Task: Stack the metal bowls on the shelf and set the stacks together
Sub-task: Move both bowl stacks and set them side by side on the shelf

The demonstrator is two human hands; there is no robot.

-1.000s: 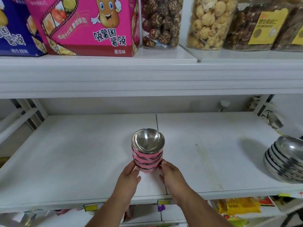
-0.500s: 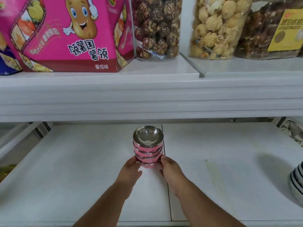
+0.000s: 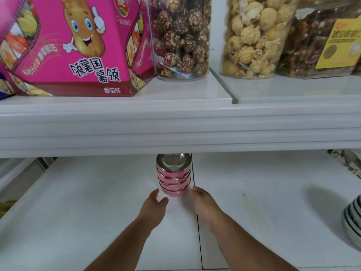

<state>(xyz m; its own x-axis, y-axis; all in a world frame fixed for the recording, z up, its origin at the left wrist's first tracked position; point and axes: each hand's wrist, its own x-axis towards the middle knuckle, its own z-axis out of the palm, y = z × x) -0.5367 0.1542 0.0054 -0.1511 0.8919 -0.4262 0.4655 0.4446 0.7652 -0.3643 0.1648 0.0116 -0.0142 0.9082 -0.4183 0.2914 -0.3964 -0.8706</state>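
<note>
Standing on white shelf [image 3: 97, 222], pink bowl stack [image 3: 173, 179], jars of snack balls [image 3: 182, 36] above

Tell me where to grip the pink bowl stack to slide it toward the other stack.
Grip the pink bowl stack low, at the bottom bowl, with the left hand and right hand on opposite sides, coming from the front. It is tall and narrow, so a high push may tip it, and the upper shelf blocks reaching from above.
</note>
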